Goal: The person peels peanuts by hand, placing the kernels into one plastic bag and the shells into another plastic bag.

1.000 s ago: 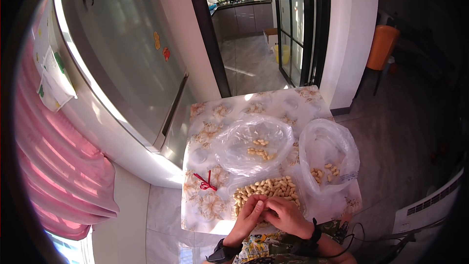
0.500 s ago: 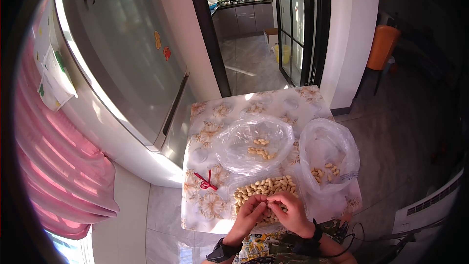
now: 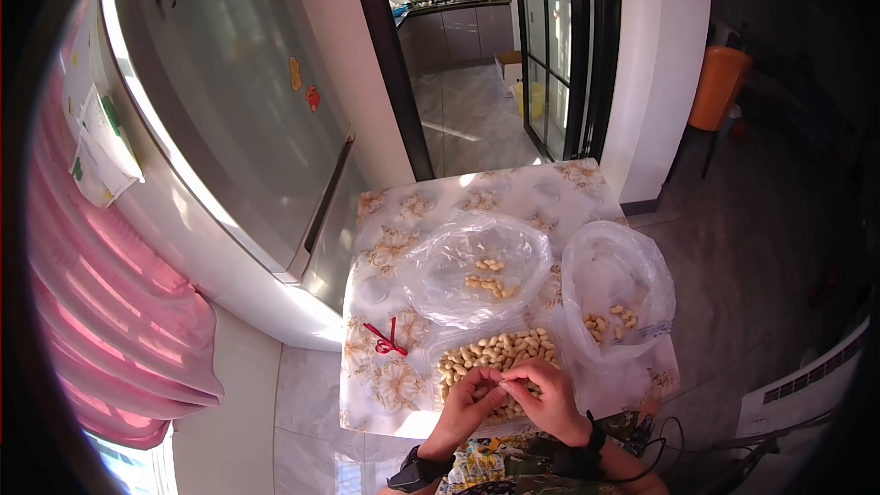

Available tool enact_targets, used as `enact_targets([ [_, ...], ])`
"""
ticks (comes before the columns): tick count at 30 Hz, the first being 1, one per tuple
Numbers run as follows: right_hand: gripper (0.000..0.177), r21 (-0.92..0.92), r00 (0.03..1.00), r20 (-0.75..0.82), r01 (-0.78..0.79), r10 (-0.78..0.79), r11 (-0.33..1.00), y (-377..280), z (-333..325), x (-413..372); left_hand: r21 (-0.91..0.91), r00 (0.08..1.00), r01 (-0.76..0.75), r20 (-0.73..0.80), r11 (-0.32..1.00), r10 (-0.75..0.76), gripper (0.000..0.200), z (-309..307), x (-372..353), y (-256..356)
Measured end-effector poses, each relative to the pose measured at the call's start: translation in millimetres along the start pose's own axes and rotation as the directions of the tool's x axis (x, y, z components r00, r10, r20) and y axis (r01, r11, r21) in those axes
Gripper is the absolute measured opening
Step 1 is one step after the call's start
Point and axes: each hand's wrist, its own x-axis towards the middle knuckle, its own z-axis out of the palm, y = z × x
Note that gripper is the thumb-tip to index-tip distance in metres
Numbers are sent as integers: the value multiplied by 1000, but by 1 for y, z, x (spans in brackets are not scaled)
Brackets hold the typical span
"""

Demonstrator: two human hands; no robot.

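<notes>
My left hand [image 3: 471,401] and my right hand [image 3: 546,397] meet fingertip to fingertip over a clear tray of peanuts [image 3: 498,346] at the table's near edge. Both are pinched closed around something too small to make out. Beyond the tray lies an open clear plastic bag [image 3: 431,280] with several peanuts inside. To its right is a second open plastic bag [image 3: 632,257], also holding several peanuts. A red ribbon [image 3: 386,339] rests on the tablecloth left of the tray.
The table [image 3: 390,403] has a floral cloth. A tall refrigerator [image 3: 238,110] stands at the left beside a pink curtain [image 3: 110,293]. Behind the table is a doorway with a glass door [image 3: 550,55]. An orange chair [image 3: 720,87] is at the right.
The fingers of both hands have shifted slightly where they meet above the tray. The bags and ribbon stay in place.
</notes>
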Motion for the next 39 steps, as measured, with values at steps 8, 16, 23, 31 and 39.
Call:
enact_targets([
  [8,18,-2,999,18,-32,32,999,-8,-3,1,6,999,-21,-27,1000,21,20,1,1,-4],
  [16,22,-3,999,22,-37,37,999,-6,-1,-1,-24,999,-8,-32,1000,8,24,3,0,-1],
  [23,20,-9,999,0,-51,51,999,-9,-1,-1,-70,998,-11,-56,997,7,19,3,-2,3],
  [31,17,2,998,-18,-59,59,998,-8,0,-1,-46,999,-36,-5,998,35,33,-1,-2,1],
  [39,16,5,998,-19,-53,53,999,-7,0,-1,-85,998,-62,24,994,64,34,-3,1,-8],
])
